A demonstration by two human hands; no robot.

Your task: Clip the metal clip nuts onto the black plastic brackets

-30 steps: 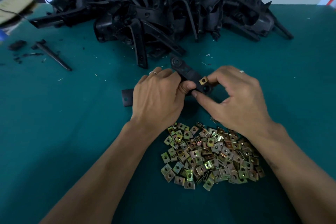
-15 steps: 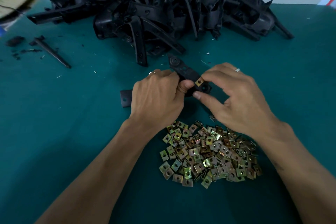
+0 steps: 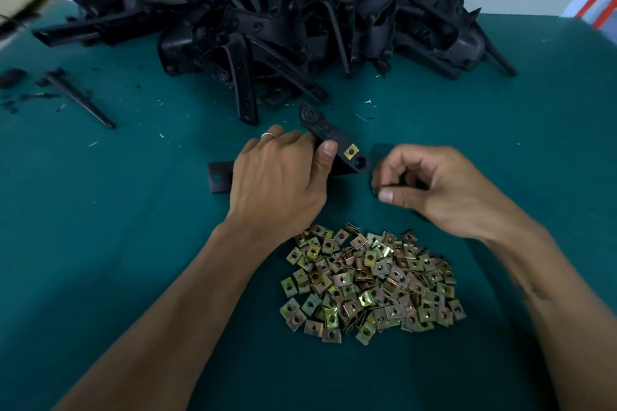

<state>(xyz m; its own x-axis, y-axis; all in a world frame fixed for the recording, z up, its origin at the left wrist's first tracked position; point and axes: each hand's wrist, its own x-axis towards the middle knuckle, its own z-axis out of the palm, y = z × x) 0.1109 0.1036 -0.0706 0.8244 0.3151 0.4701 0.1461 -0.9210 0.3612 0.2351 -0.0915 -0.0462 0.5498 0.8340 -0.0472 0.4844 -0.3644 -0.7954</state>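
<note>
The black plastic bracket [image 3: 329, 137] is gripped by the left hand [image 3: 280, 183], fingers curled over its middle and the thumb pressed against the near side, so it's held just off the green table mat [image 3: 133, 227]. A plain ring [image 3: 268, 135] is worn on one finger of that hand. One end of the bracket sticks out past the left side of the hand, the other two ends point up toward the pile and off to the right. A brass-coloured clip nut [image 3: 351, 152] is seated on the right arm of the bracket, just beside the round hole at its tip.

The right hand [image 3: 444, 190] is kept just to the right of the bracket, not touching it. Its fingers are curled in with the thumb tucked against them; something small and dark might be pinched there, but it can't really be made out, so whether anything is held can't be told.

No bins or trays here. The loose clip nuts [image 3: 370, 284] are heaped straight on the mat below the hands, and the spare brackets [image 3: 283, 27] are piled at the far edge against the wall. A black spike-shaped piece [image 3: 80, 98] and some plastic crumbs are left on the mat at far left.

Compared with half a second ago: the clip nut was pinched by the right hand at the bracket then, and now it's let go and the hand is pulled back to the right. The left-hand grip is unchanged.
</note>
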